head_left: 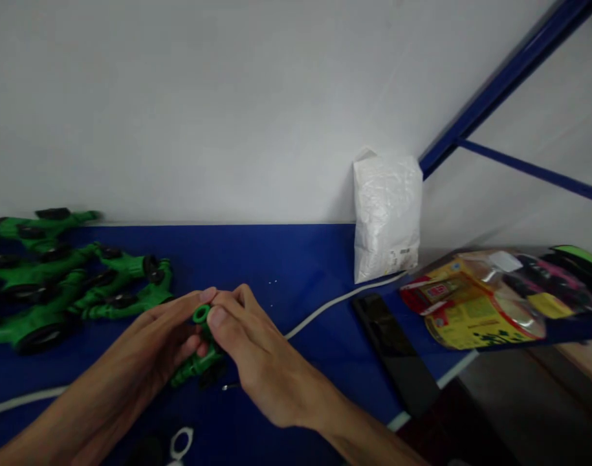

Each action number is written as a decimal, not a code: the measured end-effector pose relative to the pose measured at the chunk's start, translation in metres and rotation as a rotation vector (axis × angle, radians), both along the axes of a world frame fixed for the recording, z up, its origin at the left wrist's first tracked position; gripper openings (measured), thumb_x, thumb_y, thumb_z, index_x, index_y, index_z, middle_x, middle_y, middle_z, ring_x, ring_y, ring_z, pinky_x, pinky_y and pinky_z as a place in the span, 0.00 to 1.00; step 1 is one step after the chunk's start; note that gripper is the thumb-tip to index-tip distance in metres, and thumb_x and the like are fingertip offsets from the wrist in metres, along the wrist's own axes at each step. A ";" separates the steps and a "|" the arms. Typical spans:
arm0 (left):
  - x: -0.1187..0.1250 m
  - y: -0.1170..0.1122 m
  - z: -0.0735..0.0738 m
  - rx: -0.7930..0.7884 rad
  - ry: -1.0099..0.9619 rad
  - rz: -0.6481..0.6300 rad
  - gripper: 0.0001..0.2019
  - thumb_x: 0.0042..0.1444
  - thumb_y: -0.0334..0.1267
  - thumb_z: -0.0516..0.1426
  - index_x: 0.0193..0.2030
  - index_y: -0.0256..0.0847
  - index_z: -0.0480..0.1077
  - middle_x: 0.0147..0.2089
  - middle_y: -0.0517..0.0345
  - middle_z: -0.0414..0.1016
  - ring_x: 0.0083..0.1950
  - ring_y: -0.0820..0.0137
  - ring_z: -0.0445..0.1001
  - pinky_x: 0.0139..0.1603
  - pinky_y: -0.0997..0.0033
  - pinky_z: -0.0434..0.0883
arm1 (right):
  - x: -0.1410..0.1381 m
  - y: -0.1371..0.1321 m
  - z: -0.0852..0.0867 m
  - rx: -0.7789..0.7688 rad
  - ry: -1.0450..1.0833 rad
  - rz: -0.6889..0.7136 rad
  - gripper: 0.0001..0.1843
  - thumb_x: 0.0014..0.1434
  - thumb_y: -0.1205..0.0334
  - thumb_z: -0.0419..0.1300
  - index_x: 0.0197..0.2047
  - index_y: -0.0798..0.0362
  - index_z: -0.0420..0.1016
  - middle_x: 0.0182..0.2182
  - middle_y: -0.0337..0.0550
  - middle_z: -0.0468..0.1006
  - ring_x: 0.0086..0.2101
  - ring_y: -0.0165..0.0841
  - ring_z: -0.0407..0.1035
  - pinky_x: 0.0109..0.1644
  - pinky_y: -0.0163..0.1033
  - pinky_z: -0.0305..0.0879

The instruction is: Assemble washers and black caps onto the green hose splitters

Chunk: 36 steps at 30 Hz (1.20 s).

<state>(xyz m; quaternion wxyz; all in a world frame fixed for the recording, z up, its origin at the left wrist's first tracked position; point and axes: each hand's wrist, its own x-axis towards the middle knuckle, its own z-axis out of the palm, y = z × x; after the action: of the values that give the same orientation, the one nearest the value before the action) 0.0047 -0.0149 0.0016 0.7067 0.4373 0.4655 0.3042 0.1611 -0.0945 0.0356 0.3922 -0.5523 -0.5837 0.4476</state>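
Both my hands meet over a blue table (305,259), closed around one green plastic toy part (198,362). My left hand (154,349) grips its body from the left. My right hand (247,349) pinches a small green ring (201,314) at the part's top between thumb and fingers. A dark wheel seems to sit under the part, half hidden by my fingers.
Several finished green toy pieces with black wheels (57,272) lie at the left. A white bag (385,213) stands against the wall. A black phone (393,349), a white cable (325,307), a clear packet of coloured items (490,298) and a small white ring (180,443) lie nearby.
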 end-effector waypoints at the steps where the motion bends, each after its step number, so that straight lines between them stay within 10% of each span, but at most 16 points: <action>1: -0.002 0.002 -0.006 -0.067 -0.025 0.012 0.15 0.37 0.45 0.71 0.34 0.44 0.84 0.33 0.61 0.80 0.28 0.74 0.72 0.30 0.77 0.74 | 0.000 0.001 0.000 -0.005 0.015 -0.001 0.22 0.78 0.49 0.43 0.51 0.46 0.77 0.45 0.43 0.74 0.51 0.35 0.64 0.62 0.44 0.61; 8: -0.004 0.008 -0.007 -0.081 -0.071 -0.082 0.15 0.52 0.49 0.69 0.44 0.45 0.84 0.41 0.59 0.81 0.33 0.77 0.71 0.36 0.80 0.72 | 0.004 0.007 -0.012 0.010 0.210 0.033 0.21 0.76 0.45 0.48 0.49 0.44 0.79 0.46 0.40 0.77 0.52 0.37 0.66 0.65 0.48 0.56; 11: -0.002 0.013 0.008 0.276 0.095 -0.194 0.22 0.58 0.59 0.63 0.44 0.41 0.83 0.29 0.59 0.74 0.31 0.73 0.68 0.33 0.76 0.67 | 0.005 0.006 -0.019 0.001 0.249 -0.116 0.23 0.74 0.39 0.48 0.49 0.43 0.78 0.45 0.40 0.76 0.50 0.37 0.67 0.61 0.46 0.61; 15: -0.007 0.022 0.022 0.622 0.249 -0.228 0.21 0.63 0.57 0.59 0.45 0.42 0.83 0.43 0.55 0.81 0.47 0.65 0.76 0.50 0.71 0.70 | 0.007 0.005 -0.023 -0.031 0.261 -0.255 0.22 0.71 0.35 0.51 0.51 0.41 0.73 0.41 0.36 0.72 0.40 0.33 0.67 0.42 0.37 0.65; 23: -0.012 0.025 0.018 0.611 0.190 -0.285 0.17 0.62 0.52 0.62 0.49 0.43 0.82 0.42 0.56 0.83 0.44 0.66 0.80 0.46 0.71 0.73 | 0.009 0.012 -0.025 0.134 0.333 -0.387 0.20 0.71 0.38 0.54 0.53 0.43 0.70 0.40 0.38 0.71 0.38 0.33 0.70 0.37 0.38 0.75; 29: -0.013 0.026 0.020 0.603 0.122 -0.095 0.18 0.58 0.52 0.66 0.47 0.39 0.82 0.43 0.53 0.83 0.41 0.68 0.79 0.44 0.73 0.72 | 0.020 0.010 -0.010 0.073 0.254 -0.300 0.19 0.63 0.42 0.67 0.43 0.49 0.78 0.38 0.41 0.77 0.41 0.36 0.75 0.44 0.43 0.80; 36: -0.014 0.014 0.020 0.647 0.001 -0.326 0.15 0.60 0.47 0.66 0.46 0.38 0.82 0.41 0.54 0.83 0.43 0.70 0.78 0.46 0.72 0.72 | 0.026 0.006 -0.011 -0.125 0.143 0.039 0.19 0.60 0.42 0.70 0.45 0.48 0.83 0.36 0.45 0.83 0.30 0.38 0.79 0.28 0.41 0.79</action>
<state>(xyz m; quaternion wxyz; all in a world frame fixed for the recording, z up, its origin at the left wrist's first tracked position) -0.0094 -0.0009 0.0216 0.5708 0.7069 0.2696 0.3191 0.1873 -0.0881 0.0248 0.3889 -0.5310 -0.5356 0.5291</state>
